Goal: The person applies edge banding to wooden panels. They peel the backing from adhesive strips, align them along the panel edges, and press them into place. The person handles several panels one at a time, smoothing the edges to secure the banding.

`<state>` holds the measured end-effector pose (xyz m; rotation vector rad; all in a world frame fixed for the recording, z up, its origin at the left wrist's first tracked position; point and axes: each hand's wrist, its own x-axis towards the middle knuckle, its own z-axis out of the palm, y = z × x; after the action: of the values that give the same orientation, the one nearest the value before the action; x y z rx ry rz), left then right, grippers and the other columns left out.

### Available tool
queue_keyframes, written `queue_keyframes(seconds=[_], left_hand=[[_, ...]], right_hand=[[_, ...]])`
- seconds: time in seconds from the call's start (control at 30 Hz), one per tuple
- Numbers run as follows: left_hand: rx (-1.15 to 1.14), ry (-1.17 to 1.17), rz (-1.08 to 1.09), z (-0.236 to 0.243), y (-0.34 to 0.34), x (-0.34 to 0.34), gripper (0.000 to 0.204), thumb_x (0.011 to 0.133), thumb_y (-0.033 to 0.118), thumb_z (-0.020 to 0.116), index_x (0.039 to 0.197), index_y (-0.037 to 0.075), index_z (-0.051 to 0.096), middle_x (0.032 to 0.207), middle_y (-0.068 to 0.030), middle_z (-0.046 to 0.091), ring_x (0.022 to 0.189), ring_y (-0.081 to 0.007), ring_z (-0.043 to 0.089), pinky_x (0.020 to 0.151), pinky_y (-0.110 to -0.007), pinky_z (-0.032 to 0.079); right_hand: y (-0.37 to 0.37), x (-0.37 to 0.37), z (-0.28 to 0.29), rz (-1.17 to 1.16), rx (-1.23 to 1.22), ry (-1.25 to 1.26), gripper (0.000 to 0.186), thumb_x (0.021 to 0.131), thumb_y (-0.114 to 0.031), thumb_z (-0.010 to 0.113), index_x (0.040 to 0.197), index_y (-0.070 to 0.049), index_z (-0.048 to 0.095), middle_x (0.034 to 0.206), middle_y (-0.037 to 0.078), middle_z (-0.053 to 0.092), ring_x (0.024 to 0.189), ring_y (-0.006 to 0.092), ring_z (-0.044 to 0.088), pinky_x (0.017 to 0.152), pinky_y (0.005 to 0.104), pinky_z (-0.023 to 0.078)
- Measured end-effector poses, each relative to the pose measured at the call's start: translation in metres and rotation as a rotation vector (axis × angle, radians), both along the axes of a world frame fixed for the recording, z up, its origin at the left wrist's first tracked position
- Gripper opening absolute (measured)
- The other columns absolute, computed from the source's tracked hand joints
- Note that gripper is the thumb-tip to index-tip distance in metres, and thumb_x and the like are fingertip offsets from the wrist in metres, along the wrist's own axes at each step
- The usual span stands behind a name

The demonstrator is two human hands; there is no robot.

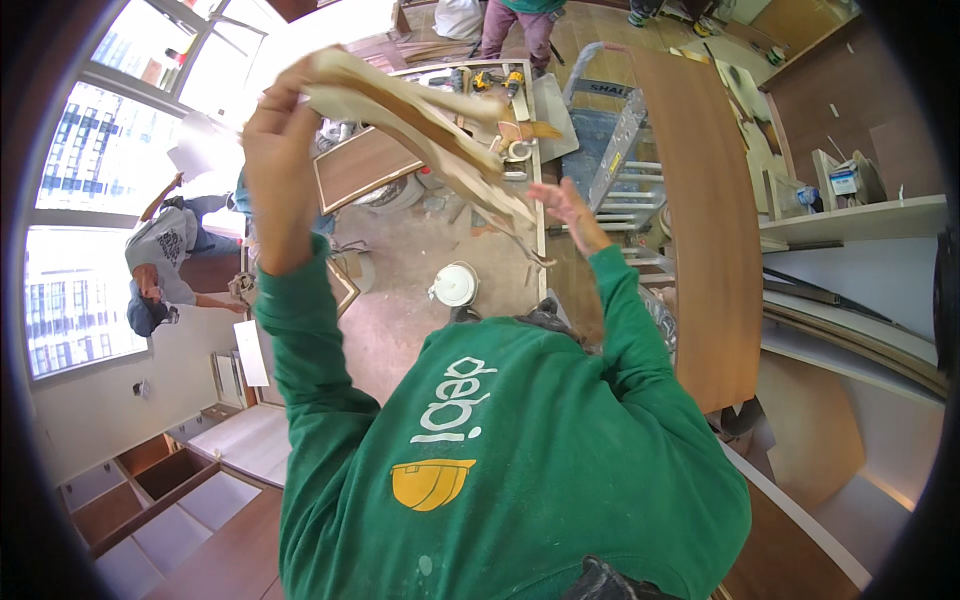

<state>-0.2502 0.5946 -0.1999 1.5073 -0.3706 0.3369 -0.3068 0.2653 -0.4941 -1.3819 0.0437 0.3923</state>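
My left hand (pixel 280 150) is raised at the upper left, its fingers closed on one end of a long, floppy cream-and-brown strip (pixel 420 125). The strip slants down to the right in loose folds and is smeared by motion, so I cannot tell its material. My right hand (pixel 570 212) is held out beside the strip's lower end, fingers apart and with nothing in them. Below the strip, a white lidded bucket (pixel 456 285) stands on the floor in front of me.
Power drills (pixel 488 80) and a tape roll (pixel 519 150) lie on a cluttered worktop ahead. A stepladder (pixel 620 150) and a long wooden panel (pixel 705 230) stand to the right. One person (pixel 170 250) works at the left near the windows; another person (pixel 518 28) stands at the far side.
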Motion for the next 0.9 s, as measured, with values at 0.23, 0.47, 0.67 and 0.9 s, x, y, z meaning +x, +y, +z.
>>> queue_keyframes(seconds=[0.23, 0.47, 0.67, 0.9], left_hand=[[-0.083, -0.185, 0.171, 0.044, 0.147, 0.043, 0.025, 0.100, 0.007, 0.059, 0.118, -0.009, 0.063, 0.110, -0.0122, 0.069, 0.103, -0.0175, 0.067, 0.104, -0.034, 0.051], [0.406, -0.171, 0.766, 0.039, 0.231, 0.035, 0.029, 0.094, 0.014, 0.070, 0.116, -0.004, 0.068, 0.112, -0.0120, 0.070, 0.098, -0.0190, 0.068, 0.085, -0.028, 0.055], [0.865, -0.205, 0.968, -0.040, 0.297, 0.011, 0.020, 0.083, 0.009, 0.074, 0.103, 0.003, 0.074, 0.112, -0.0104, 0.071, 0.104, -0.0221, 0.066, 0.089, -0.034, 0.051], [0.815, -0.006, 1.059, -0.119, 0.250, -0.009, 0.018, 0.078, 0.005, 0.073, 0.096, 0.004, 0.075, 0.106, -0.0127, 0.070, 0.101, -0.0293, 0.066, 0.092, -0.038, 0.050]], right_hand=[[0.156, 0.008, -0.029, 0.389, 0.129, -0.056, 0.075, 0.101, -0.067, 0.036, 0.142, -0.006, 0.052, 0.130, 0.008, 0.063, 0.130, 0.0198, 0.049, 0.113, 0.0384, 0.030], [0.207, 0.016, -0.017, 0.500, 0.106, 0.013, 0.058, 0.098, -0.044, 0.064, 0.138, -0.003, 0.054, 0.124, 0.009, 0.065, 0.119, 0.0146, 0.055, 0.103, 0.0309, 0.039], [0.187, 0.070, 0.018, 0.555, 0.220, 0.187, 0.060, 0.100, -0.039, 0.060, 0.146, -0.004, 0.044, 0.126, 0.009, 0.063, 0.120, 0.0167, 0.055, 0.103, 0.0344, 0.041], [0.220, 0.176, 0.093, 0.704, 0.831, 0.327, 0.072, 0.099, -0.050, 0.054, 0.153, -0.008, 0.031, 0.143, 0.017, 0.051, 0.130, 0.0246, 0.050, 0.107, 0.0443, 0.038]])
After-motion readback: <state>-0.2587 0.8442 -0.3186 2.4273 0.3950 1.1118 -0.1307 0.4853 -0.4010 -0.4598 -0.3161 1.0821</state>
